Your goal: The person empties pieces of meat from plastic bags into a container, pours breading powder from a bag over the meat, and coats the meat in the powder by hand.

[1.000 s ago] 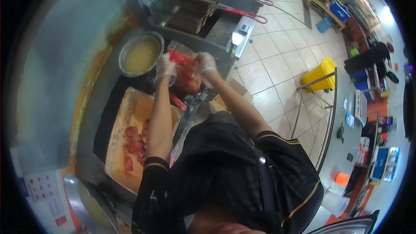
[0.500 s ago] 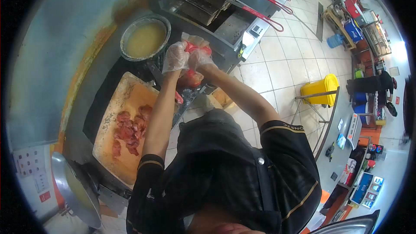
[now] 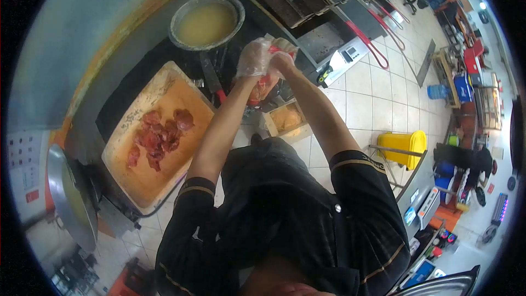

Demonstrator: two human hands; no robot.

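Both hands wear clear plastic gloves and meet over a plastic bag (image 3: 265, 86) with red, raw-looking contents. My left hand (image 3: 253, 59) is closed on the bag's upper part. Beside it, my right hand (image 3: 281, 63) is closed on the same red and clear plastic. A knife (image 3: 210, 75) with a red handle lies just left of the bag. Several pieces of red meat (image 3: 156, 137) rest in a shallow tray (image 3: 121, 126) of orange powder. Above the tray stands a round metal bowl (image 3: 175, 28) of pale yellowish liquid.
Fryers (image 3: 323, 41) with red-handled baskets stand beyond my hands. A small box (image 3: 298, 130) of crumb-like stuff is below them. At the left is a large metal pan (image 3: 66, 186). A yellow bin (image 3: 408, 145) and a metal-legged table stand at the right. Another person (image 3: 468, 156) is farther off.
The view has shifted, so the tray, bowl and fryers sit differently. Both hands are now closer together on the bag's upper part, and the crumb box shows more fully.
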